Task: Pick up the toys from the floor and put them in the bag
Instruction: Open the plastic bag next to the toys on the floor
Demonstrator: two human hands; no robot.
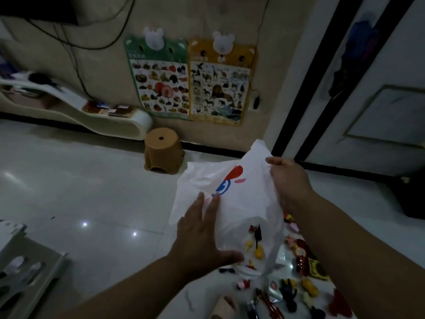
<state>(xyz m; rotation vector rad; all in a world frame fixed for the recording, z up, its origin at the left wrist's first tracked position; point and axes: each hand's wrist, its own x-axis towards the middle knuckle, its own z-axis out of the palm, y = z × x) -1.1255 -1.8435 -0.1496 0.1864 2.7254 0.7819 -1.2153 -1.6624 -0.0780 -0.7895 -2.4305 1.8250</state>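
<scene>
Bag (241, 199) is being pinched at its top edge by right hand (287, 178); left hand (202, 236) is being pressed flat, fingers apart, on its side; toys (292, 288) just beside bag.

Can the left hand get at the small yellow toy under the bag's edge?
Probably yes: left hand lies flat on the white plastic bag, holding nothing; the small yellow toy sits just beside its thumb, though behind translucent plastic.

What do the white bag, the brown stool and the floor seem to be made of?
The white bag looks like thin plastic film: it crinkles, and toys show faintly through it. The brown stool appears to be moulded plastic, matte, in one piece with a hole on top. The floor seems to be glossy light tile, since it mirrors small points of light and shows a faint joint line.
</scene>
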